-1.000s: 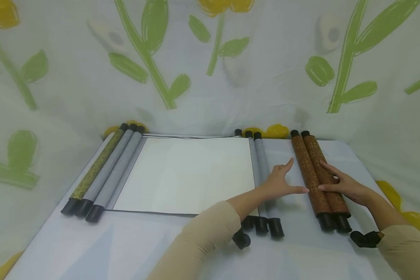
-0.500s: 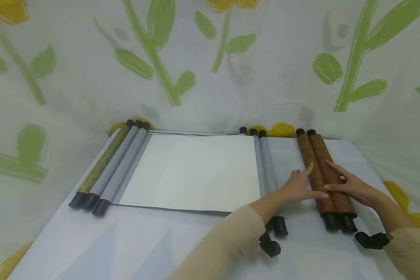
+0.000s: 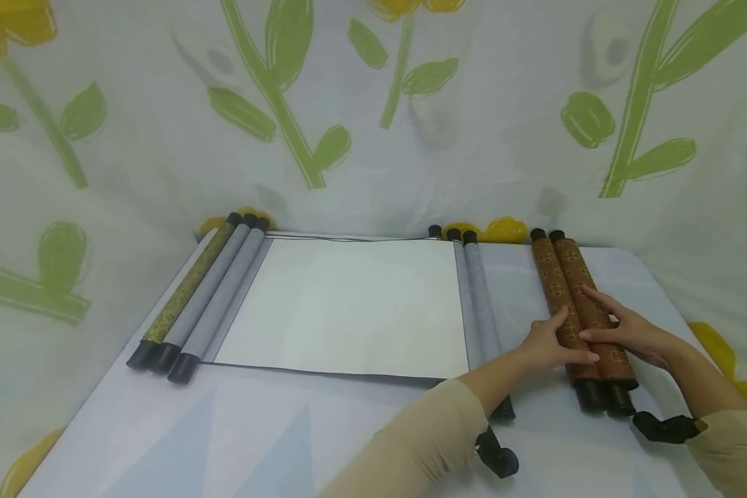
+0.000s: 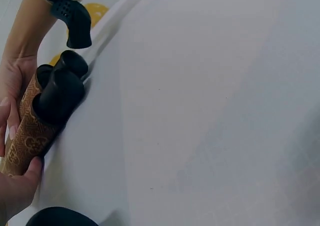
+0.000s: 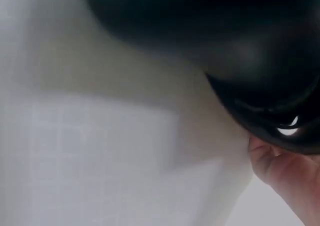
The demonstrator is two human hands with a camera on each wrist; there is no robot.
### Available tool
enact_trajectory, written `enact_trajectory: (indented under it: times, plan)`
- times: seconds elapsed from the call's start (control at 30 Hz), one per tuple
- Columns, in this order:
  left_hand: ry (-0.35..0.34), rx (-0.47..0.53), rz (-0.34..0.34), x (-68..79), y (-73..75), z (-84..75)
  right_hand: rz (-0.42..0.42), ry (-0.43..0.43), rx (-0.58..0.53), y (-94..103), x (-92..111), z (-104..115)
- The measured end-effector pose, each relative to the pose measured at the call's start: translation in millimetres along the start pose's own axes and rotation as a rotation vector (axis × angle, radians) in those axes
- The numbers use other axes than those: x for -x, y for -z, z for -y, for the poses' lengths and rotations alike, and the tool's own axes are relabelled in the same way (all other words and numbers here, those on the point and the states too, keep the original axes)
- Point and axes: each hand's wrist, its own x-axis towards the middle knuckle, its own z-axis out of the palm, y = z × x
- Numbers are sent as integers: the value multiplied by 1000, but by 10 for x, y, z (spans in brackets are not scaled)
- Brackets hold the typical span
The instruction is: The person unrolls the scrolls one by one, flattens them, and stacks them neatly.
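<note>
A brown patterned scroll (image 3: 552,280) lies on the right of the table as two parallel rolls with black end knobs, side by side. My left hand (image 3: 549,344) grips the left roll, thumb and a finger laid on it. The right hand (image 3: 640,337) holds the right roll between thumb and fingers. In the left wrist view the patterned roll (image 4: 31,142) and its black knobs (image 4: 61,97) show close up, with fingers on its sides. A large dark rounded shape fills much of the right wrist view, hiding most of that hand (image 5: 287,173).
Left of the hands, an unrolled scroll with blank white paper (image 3: 348,304) lies flat between grey rollers. A yellow-green patterned roller (image 3: 189,287) lies at its left side. A flowered cloth (image 3: 404,173) hangs behind the table (image 3: 274,436).
My left hand has moved right from beside the brown scroll onto its left roll. The right hand stays on the right roll. The head view has shifted slightly.
</note>
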Motion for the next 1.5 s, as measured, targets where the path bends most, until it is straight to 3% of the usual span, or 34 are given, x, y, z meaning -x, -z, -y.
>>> enact_trajectory:
  times: [0.3, 0.43, 0.57, 0.7, 0.9, 1.27, 1.5]
  plan:
    - [-7, 70, -75, 35, -25, 36, 58, 8, -121, -100, 73, -4]
    - [-14, 77, -47, 41, -35, 45, 65, 22, -189, -168, 136, -10]
    - [21, 36, -10, 79, -52, 36, 72, 34, -201, -251, 159, 17]
    - [48, -5, -23, 104, -61, 31, 78, 46, -197, -331, 136, 67]
    - [54, 23, -53, 102, -26, 28, 43, 53, -242, -401, 114, 131]
    - [36, 105, -53, 172, 86, -6, 8, 113, -201, -435, 111, 285]
    - [6, 134, -118, 228, 190, -6, -93, 157, -206, -557, 79, 436]
